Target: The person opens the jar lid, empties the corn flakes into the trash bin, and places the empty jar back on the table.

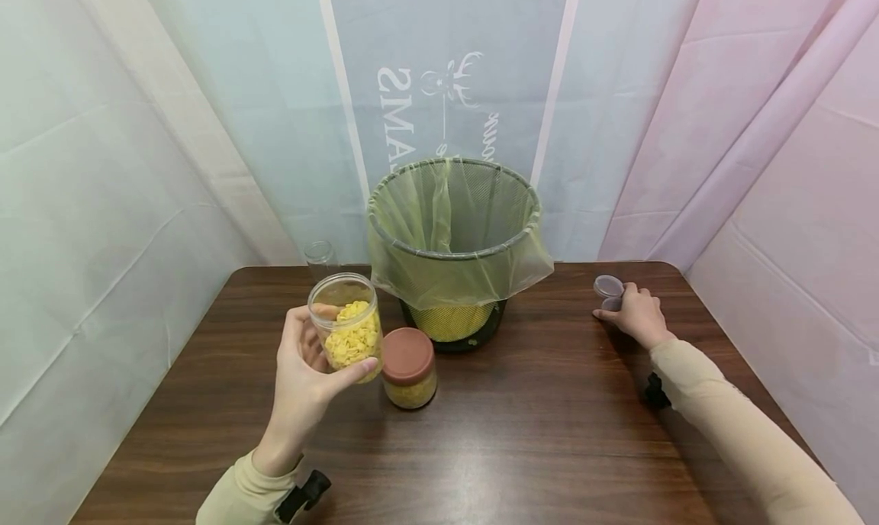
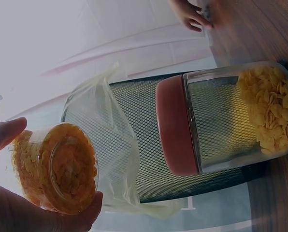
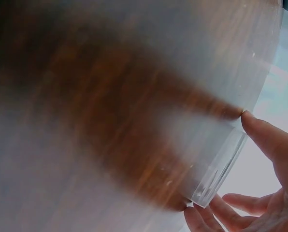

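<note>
My left hand point(image 1: 305, 365) grips an open clear jar point(image 1: 357, 338) partly filled with yellow flakes, raised over the left of the table. In the left wrist view the jar's base point(image 2: 71, 169) faces the camera, with thumb and fingers around its side. Close by on the table stands a second jar of flakes, with a reddish-brown lid point(image 1: 408, 355). At the far right, my right hand point(image 1: 640, 317) holds a small clear round lid point(image 1: 608, 285) down at the tabletop. The right wrist view shows the lid's edge point(image 3: 221, 169) between thumb and fingers.
A black mesh bin point(image 1: 491, 323) lined with a pale yellow bag point(image 1: 453, 277) stands at the back middle, with yellow showing low inside. Behind the held jar is another clear jar point(image 1: 319, 254). Fabric walls point(image 1: 261, 113) enclose the wooden table point(image 1: 522, 441) at the back and sides.
</note>
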The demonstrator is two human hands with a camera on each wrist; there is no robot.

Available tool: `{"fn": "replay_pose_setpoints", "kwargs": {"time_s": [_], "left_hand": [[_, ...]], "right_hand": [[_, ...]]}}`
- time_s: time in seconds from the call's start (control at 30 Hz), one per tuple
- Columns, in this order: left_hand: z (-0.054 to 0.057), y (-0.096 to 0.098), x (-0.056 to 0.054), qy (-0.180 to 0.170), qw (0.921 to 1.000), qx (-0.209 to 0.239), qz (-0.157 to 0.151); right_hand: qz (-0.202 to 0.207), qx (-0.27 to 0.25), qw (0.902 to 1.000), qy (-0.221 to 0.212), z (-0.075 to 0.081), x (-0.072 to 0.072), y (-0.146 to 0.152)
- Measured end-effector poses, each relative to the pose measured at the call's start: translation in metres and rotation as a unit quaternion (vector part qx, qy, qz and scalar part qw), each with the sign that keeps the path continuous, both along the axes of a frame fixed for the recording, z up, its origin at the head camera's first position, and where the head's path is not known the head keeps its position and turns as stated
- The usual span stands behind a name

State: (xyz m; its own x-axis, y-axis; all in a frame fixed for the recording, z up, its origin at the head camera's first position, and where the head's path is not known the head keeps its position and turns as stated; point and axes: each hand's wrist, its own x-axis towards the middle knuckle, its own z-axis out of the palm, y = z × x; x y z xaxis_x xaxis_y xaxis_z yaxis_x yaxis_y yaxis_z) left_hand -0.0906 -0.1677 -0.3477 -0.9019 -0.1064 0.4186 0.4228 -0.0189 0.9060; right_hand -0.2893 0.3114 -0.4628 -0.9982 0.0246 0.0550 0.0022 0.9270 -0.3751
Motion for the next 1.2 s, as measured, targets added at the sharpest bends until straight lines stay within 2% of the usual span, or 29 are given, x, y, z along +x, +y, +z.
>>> {"fn": "replay_pose_setpoints", "kwargs": {"time_s": [0.43,0.67,0.87,1.2], "left_hand": [[0.001,0.001,-0.001,-0.020,0.9998,-0.006,0.005],[0.002,0.001,-0.003,-0.029,0.9995,-0.013,0.007],[0.004,0.003,-0.005,-0.018,0.9998,0.005,0.000],[0.014,0.010,-0.014,0.023,0.9982,0.056,0.003]], "right_hand": [[0.001,-0.002,1.0000,-0.002,0.003,0.003,-0.001],[0.025,0.007,0.9995,0.018,0.006,0.002,0.000],[0.023,-0.003,0.9994,0.025,0.013,0.009,0.001],[0.025,-0.034,0.9952,0.089,0.041,0.033,-0.010]]}}
